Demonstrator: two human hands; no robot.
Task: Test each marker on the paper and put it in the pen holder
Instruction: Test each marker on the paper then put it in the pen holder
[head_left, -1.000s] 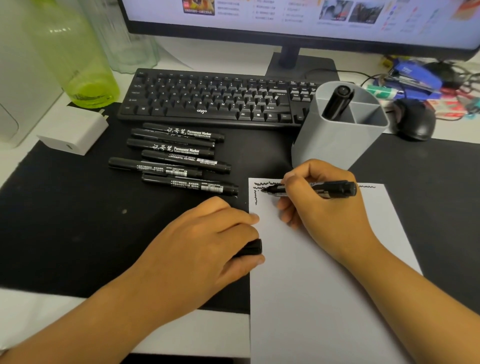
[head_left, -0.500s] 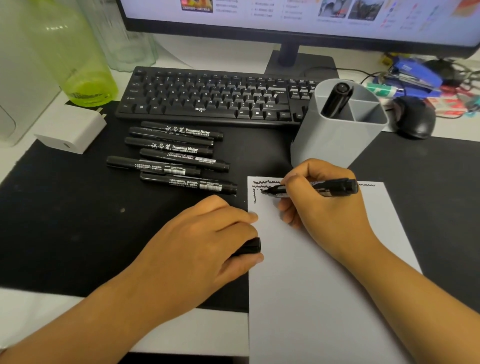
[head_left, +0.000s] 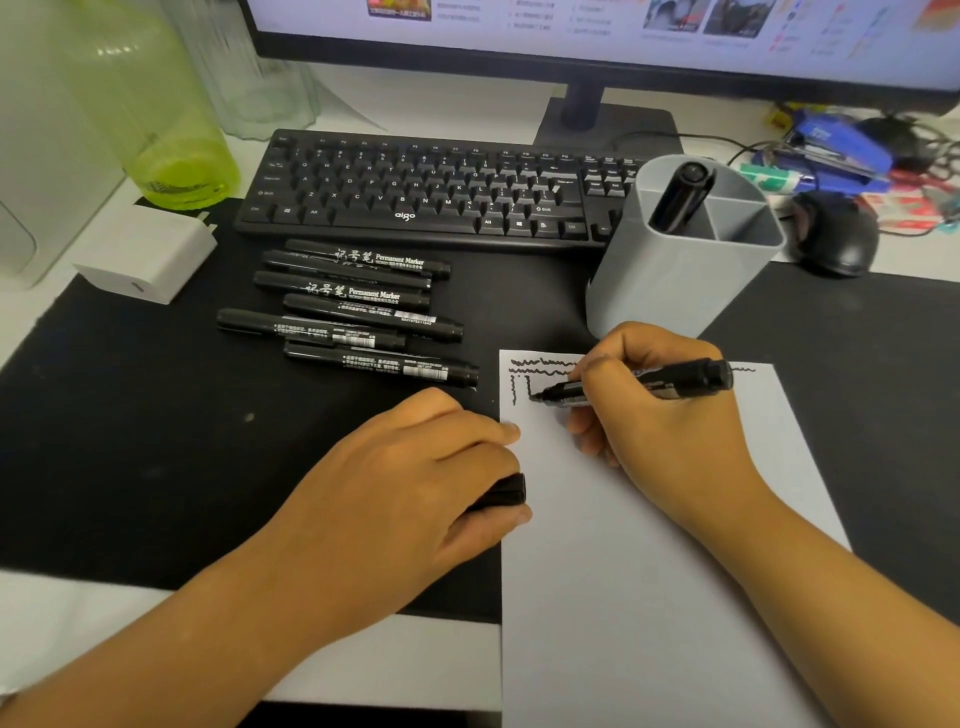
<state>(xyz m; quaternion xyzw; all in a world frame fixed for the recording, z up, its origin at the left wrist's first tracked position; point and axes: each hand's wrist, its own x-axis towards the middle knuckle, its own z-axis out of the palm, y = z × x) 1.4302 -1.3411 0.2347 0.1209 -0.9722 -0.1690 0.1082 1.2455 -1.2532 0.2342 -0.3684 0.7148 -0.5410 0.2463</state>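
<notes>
Left hand (head_left: 415, 478) and right hand (head_left: 660, 415) are both showing bare. Left forearm (head_left: 208, 623) and right forearm (head_left: 831, 597) are likewise showing uncovered along the whole stretch that is in view, each running out at the bottom edge. Forearms are looking slim and smooth. Short, rounded fingernail (head_left: 511, 431) is showing on the left forefinger, trimmed close to the tip; the left thumb's nail is reading much the same. A pale sliver (head_left: 6, 699) is sitting at the lower left corner beside the left forearm; cannot tell whether it is a sleeve edge.
</notes>
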